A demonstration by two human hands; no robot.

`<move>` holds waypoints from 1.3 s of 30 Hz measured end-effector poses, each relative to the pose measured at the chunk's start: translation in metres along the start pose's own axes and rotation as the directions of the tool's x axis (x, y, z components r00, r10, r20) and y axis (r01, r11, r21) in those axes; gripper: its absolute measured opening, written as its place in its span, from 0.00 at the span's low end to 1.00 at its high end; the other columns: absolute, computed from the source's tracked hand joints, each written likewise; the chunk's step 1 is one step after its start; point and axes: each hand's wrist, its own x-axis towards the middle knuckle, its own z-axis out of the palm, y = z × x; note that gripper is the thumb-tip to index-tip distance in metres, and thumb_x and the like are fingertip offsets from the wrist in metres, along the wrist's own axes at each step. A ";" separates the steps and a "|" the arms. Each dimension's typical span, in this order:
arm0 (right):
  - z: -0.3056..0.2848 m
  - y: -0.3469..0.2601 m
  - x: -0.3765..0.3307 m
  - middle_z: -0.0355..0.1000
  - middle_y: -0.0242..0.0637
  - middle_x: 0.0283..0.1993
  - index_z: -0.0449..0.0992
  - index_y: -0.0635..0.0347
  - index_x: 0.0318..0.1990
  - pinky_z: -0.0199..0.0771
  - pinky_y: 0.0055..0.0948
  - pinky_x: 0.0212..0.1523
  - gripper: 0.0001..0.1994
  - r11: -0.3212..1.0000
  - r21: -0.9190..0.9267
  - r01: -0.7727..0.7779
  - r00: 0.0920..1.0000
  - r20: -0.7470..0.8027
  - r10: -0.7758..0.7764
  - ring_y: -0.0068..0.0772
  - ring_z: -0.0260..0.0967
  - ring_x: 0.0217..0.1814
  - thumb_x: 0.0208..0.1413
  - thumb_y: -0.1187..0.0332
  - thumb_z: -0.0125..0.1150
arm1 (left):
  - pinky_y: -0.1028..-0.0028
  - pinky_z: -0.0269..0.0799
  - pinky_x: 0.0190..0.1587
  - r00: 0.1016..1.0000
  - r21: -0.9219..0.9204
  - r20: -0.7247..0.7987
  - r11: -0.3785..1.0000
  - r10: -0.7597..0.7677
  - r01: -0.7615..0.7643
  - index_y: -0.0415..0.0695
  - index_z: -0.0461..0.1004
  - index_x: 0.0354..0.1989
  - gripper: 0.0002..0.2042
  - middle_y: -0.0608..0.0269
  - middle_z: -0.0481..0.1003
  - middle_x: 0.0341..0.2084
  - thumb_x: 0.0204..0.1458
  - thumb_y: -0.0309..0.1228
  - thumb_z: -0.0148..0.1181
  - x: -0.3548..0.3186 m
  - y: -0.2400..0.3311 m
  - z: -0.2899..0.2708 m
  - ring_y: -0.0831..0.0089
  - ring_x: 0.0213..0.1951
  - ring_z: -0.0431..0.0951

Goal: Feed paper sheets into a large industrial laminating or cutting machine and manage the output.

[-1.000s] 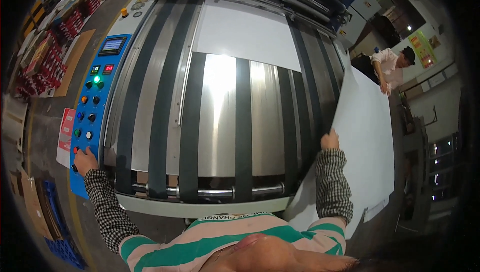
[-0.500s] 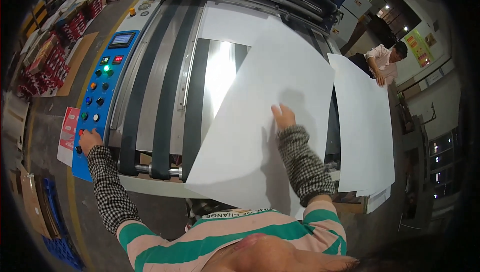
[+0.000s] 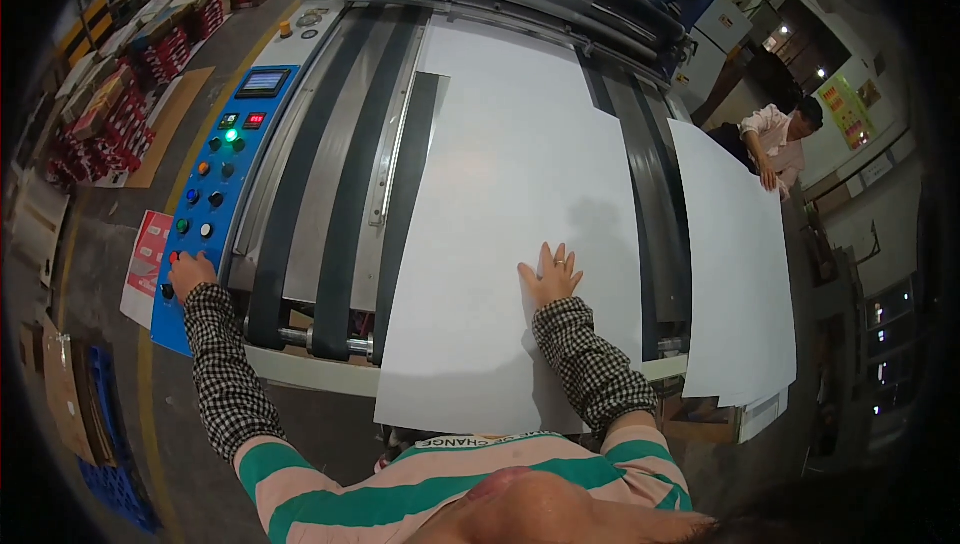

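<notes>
Right hand (image 3: pixel 549 274) spread flat, fingers apart, pressing on large white paperboard sheet (image 3: pixel 510 234) lying across grey-belted feeder table (image 3: pixel 330 194). Left hand (image 3: pixel 190 272) resting on blue control panel (image 3: pixel 225 174), closure hidden. Looks light, floppy, slick, crease-prone; best held at 2 edges.

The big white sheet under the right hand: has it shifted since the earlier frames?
Yes. The white sheet has slid left from the stack onto the machine's black belts, under the flat right hand.
</notes>
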 end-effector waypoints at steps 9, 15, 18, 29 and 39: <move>0.003 -0.016 0.004 0.33 0.47 0.63 0.47 0.52 0.59 0.20 0.52 0.59 0.35 0.994 0.007 0.113 0.993 0.032 -0.113 0.48 0.23 0.65 0.46 0.45 0.44 | 0.65 0.65 0.42 0.999 0.003 -0.029 1.000 0.017 -0.017 0.36 0.70 0.36 0.15 0.49 0.70 0.34 0.48 0.37 0.50 0.010 -0.009 0.014 0.58 0.39 0.68; 0.002 -0.026 0.020 0.33 0.49 0.63 0.47 0.53 0.59 0.21 0.53 0.59 0.35 0.990 0.021 0.139 0.990 0.026 -0.140 0.50 0.24 0.65 0.46 0.45 0.44 | 0.65 0.65 0.42 0.999 -0.016 -0.042 1.000 0.011 -0.011 0.36 0.69 0.36 0.16 0.50 0.70 0.34 0.48 0.37 0.50 0.010 -0.008 0.016 0.58 0.40 0.67; 0.002 -0.031 0.031 0.34 0.48 0.63 0.48 0.53 0.59 0.21 0.53 0.59 0.35 0.991 0.017 0.133 0.991 0.014 -0.133 0.49 0.24 0.65 0.46 0.45 0.44 | 0.65 0.65 0.43 0.999 -0.012 -0.037 1.000 0.022 -0.023 0.36 0.69 0.36 0.16 0.50 0.69 0.34 0.48 0.37 0.49 0.010 -0.009 0.015 0.58 0.40 0.67; -0.011 -0.053 0.059 0.41 0.49 0.61 0.55 0.56 0.55 0.32 0.50 0.59 0.30 0.994 -0.012 0.105 0.993 -0.048 -0.105 0.48 0.33 0.64 0.47 0.49 0.47 | 0.64 0.65 0.42 0.999 0.018 0.018 0.999 0.032 -0.032 0.36 0.68 0.38 0.16 0.50 0.69 0.36 0.48 0.37 0.48 0.004 -0.007 0.006 0.57 0.41 0.67; -0.033 0.182 0.058 0.62 0.42 0.48 0.68 0.60 0.40 0.55 0.46 0.47 0.18 0.973 -0.219 -0.069 0.733 -0.673 -0.099 0.41 0.55 0.52 0.39 0.63 0.56 | 0.64 0.64 0.44 0.998 0.051 0.045 0.997 0.053 -0.055 0.36 0.66 0.43 0.18 0.48 0.68 0.38 0.49 0.37 0.47 0.018 -0.009 0.020 0.56 0.41 0.68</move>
